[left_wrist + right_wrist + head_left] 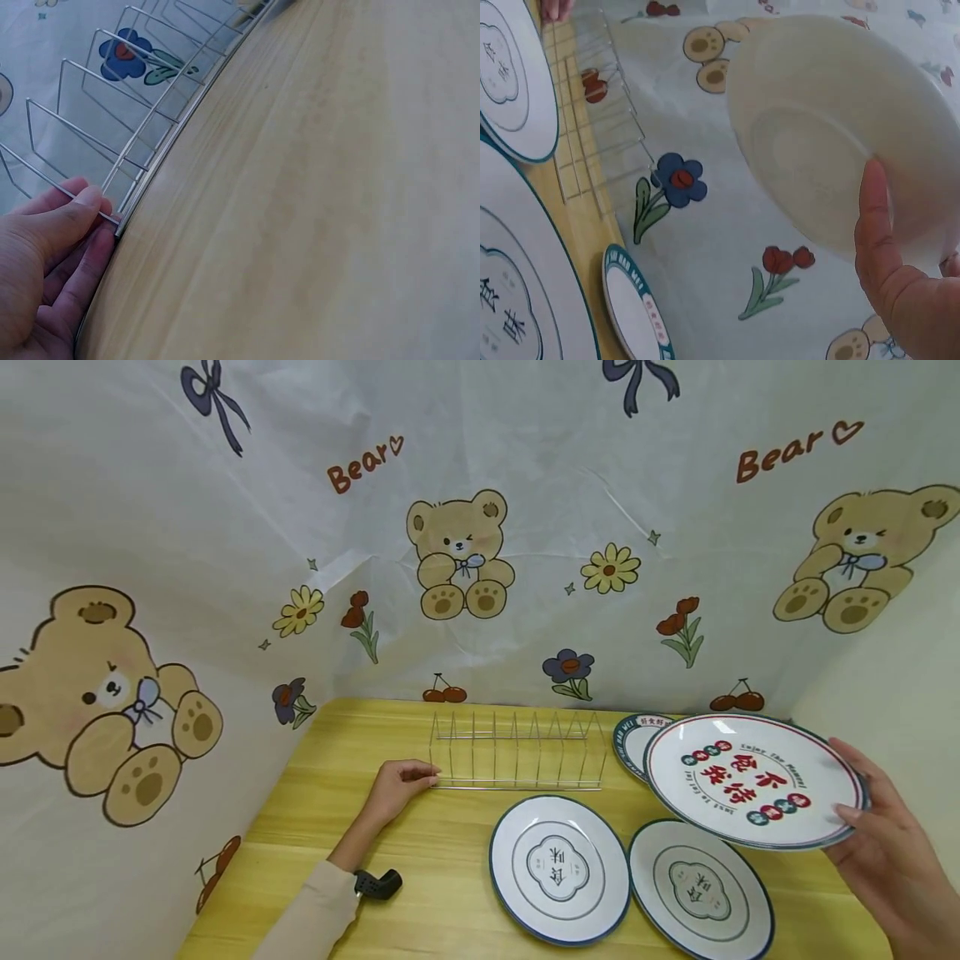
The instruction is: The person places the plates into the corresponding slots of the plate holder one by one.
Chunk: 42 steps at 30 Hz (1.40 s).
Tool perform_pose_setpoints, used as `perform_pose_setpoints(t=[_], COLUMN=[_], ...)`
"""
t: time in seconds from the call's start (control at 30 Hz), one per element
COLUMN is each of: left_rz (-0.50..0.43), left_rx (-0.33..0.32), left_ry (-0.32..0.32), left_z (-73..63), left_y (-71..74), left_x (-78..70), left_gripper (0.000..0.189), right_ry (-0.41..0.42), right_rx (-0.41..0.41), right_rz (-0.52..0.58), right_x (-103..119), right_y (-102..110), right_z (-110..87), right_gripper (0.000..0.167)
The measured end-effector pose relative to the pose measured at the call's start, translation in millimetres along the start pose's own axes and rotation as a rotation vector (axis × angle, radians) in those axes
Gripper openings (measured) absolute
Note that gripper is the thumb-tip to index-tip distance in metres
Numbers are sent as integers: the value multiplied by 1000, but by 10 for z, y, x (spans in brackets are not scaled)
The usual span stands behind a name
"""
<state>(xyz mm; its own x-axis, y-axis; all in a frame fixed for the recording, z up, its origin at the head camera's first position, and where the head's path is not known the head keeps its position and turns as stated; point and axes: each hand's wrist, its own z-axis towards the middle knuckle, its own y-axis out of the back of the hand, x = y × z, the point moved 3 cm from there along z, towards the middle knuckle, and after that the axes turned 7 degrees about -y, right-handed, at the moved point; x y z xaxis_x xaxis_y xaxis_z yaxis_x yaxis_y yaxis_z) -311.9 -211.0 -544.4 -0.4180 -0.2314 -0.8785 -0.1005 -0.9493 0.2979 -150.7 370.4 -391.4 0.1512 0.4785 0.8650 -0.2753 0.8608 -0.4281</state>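
Red-lettered plate [753, 781] extends leftward from the right hand's grip [887, 842].

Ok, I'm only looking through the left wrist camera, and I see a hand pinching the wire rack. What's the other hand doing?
Observer: In the head view, the right hand holds up a white plate with red writing.

Operator: Cool! Are there more plates lying near the wire rack?

Observer: Yes, two plates with matching patterns lie side by side on the table, on the near side of the rack.

Operator: And is anything hiding behind the one held up?

Observer: Yes, from the head camera a plate with a dark green rim shows partly behind it.
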Motion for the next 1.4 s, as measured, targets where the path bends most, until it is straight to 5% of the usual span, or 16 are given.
perform_pose_setpoints(t=[0.33, 0.67, 1.07, 1.4], left_rz=[-2, -22, -30, -17], left_rx=[5, 6, -5, 11], left_ry=[-22, -31, -20, -25], left_z=[-5, -28, -7, -5], left_y=[-3, -3, 5, 1], left_x=[-5, 7, 12, 0], left_gripper=[13, 14, 13, 14], right_ry=[-45, -156, -232, -194], right_rx=[133, 59, 48, 189], right_rz=[-210, -400, -723, -661], right_x=[-21, -215, -600, -920], right_y=[-756, -1340, -1772, -2081], right_z=[509, 920, 1385, 1715], right_gripper=[68, 69, 71, 70])
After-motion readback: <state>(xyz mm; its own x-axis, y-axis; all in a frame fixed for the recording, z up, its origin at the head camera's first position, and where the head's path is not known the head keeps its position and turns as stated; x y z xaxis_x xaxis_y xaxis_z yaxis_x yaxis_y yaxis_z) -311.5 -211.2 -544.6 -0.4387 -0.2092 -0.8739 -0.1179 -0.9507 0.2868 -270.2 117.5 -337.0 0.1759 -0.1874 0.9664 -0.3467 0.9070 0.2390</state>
